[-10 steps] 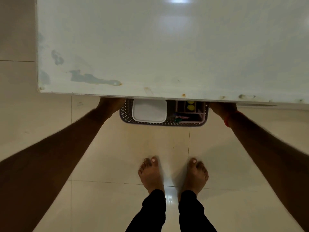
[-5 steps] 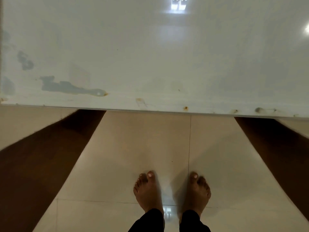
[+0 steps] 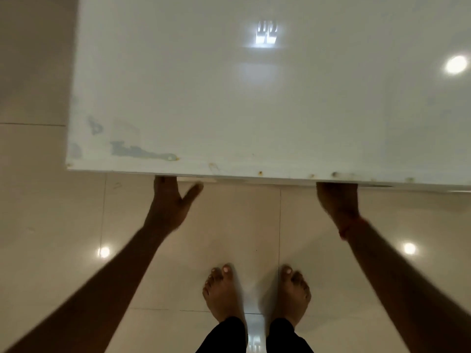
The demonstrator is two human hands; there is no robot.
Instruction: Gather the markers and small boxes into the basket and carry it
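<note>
The basket, the markers and the small boxes do not show in the head view. My left hand (image 3: 169, 202) reaches to the white table's front edge, palm down with the thumb spread wide; its fingertips are hidden under the edge and nothing shows in it. My right hand (image 3: 337, 200) is at the same edge further right, a red thread on its wrist. Its fingers are hidden under the tabletop, so I cannot tell whether it holds anything.
The glossy white table (image 3: 254, 110) fills the upper view, with its left corner (image 3: 68, 165) near my left hand. Beige floor tiles lie below. My bare feet (image 3: 254, 291) stand just in front of the table edge.
A second ago both hands held the basket, half under the table edge. It then went out of sight under the table. Now both hands are back at the edge without it.
</note>
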